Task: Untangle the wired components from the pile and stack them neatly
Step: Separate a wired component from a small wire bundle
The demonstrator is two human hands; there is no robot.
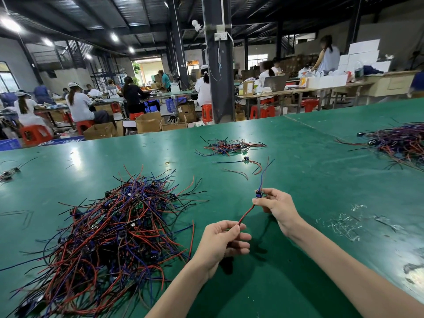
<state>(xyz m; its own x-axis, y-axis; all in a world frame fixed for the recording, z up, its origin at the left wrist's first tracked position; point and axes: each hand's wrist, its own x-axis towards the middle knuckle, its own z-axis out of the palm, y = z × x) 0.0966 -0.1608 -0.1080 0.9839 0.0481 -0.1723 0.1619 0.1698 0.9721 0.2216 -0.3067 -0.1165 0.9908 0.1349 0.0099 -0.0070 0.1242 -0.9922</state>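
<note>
A large tangled pile (pixel 114 228) of red, blue and black wired components lies on the green table (pixel 309 180) at the left. My right hand (pixel 275 208) pinches one wired component (pixel 259 194) by its small dark body, above the table; its blue and red leads stick up and away. My left hand (pixel 221 243) pinches the ends of the red and black leads that run down from that body. A small stack of wired components (pixel 231 146) lies farther back in the middle. One single component (pixel 246 159) lies just in front of it.
Another big heap of wires (pixel 399 141) sits at the far right. A few components (pixel 8 174) lie at the left edge. Clear plastic scraps (pixel 344 223) are scattered at the right. A rubber band (pixel 168 162) lies mid-table. Workers sit at benches beyond the table.
</note>
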